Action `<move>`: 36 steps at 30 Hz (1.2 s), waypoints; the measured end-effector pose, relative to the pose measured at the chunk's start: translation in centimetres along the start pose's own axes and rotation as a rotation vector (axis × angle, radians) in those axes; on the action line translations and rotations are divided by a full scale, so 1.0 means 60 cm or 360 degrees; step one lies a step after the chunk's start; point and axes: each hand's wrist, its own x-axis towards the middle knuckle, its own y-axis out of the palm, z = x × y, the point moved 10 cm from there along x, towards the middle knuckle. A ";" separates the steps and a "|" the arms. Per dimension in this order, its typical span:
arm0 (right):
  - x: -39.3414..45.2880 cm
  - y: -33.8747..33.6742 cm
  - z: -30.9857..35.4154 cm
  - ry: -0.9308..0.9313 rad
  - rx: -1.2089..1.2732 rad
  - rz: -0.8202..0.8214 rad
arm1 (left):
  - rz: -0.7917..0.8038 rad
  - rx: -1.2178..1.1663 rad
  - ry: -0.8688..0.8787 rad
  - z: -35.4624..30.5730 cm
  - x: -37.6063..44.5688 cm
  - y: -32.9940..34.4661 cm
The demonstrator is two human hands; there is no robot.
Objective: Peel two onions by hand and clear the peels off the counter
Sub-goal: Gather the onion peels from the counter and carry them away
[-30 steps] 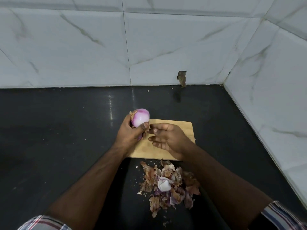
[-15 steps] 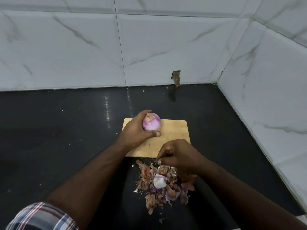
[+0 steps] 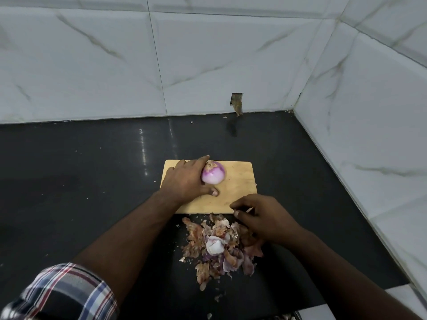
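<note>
No readable text, label, brand, number or sign anywhere: none on the wall tiles, none on the wooden board, none on the dark table.

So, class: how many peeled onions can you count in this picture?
1: the peeled onion on the cutting board, beside the left hand. Another may be out of view.

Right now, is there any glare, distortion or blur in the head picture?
In the head view, light streaks reflect on the black counter behind the cutting board; the wide lens bends the wall tiles at the edges; the onion and peels look slightly soft.
</note>
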 end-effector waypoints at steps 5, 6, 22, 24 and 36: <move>0.007 -0.029 -0.021 0.0054 -0.0001 -0.0173 | -0.0033 -0.0141 0.0009 0.020 -0.013 -0.011; 0.010 -0.042 -0.030 0.0076 -0.0024 -0.0256 | -0.0056 -0.0172 -0.0008 0.028 -0.018 -0.017; -0.086 0.036 -0.071 0.0452 -0.0111 -0.0335 | -0.0345 -0.0614 -0.0066 0.065 -0.133 -0.004; -0.105 0.059 -0.053 0.0451 -0.0059 -0.0403 | -0.0347 -0.0651 -0.0084 0.068 -0.138 -0.004; -0.096 0.089 -0.043 0.0429 -0.0078 -0.0449 | -0.0395 -0.0794 -0.0146 0.083 -0.153 -0.008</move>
